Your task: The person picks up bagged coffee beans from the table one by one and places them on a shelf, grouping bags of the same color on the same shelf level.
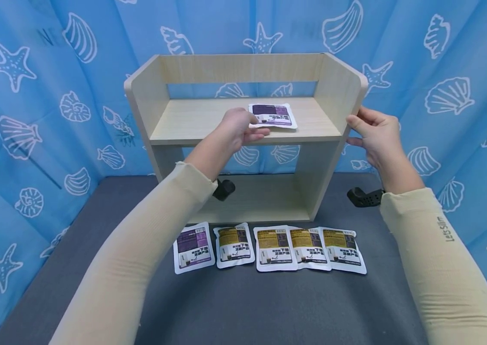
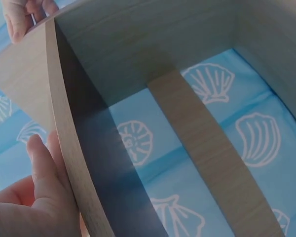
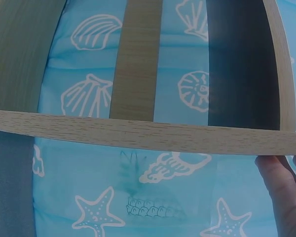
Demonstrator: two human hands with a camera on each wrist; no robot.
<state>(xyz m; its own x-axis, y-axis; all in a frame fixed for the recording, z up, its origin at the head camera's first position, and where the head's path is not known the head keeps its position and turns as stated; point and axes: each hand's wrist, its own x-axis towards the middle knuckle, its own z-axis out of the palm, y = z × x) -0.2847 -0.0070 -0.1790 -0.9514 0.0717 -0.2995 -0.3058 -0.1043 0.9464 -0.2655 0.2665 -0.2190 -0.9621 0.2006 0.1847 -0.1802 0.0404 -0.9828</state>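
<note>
A white packet with a purple label (image 1: 272,115) lies on the upper board of a pale wooden shelf (image 1: 191,117). My left hand (image 1: 238,127) is at its left edge, thumb beside the packet and fingers extended along the board's front edge. The left wrist view shows this hand (image 2: 39,192) against the front edge of the board, the packet hidden from there. At the shelf's right side, my right hand (image 1: 375,132) grips the side panel's front edge between thumb and fingers. In the right wrist view, the right thumb (image 3: 281,190) touches the panel's edge (image 3: 187,138).
In front of the shelf, a row of packets lies on the dark grey table (image 1: 243,311). One has a purple label (image 1: 193,248); several, like this packet (image 1: 235,245), have gold labels, some overlapping. A blue curtain (image 1: 442,120) with white sea-shell prints hangs behind.
</note>
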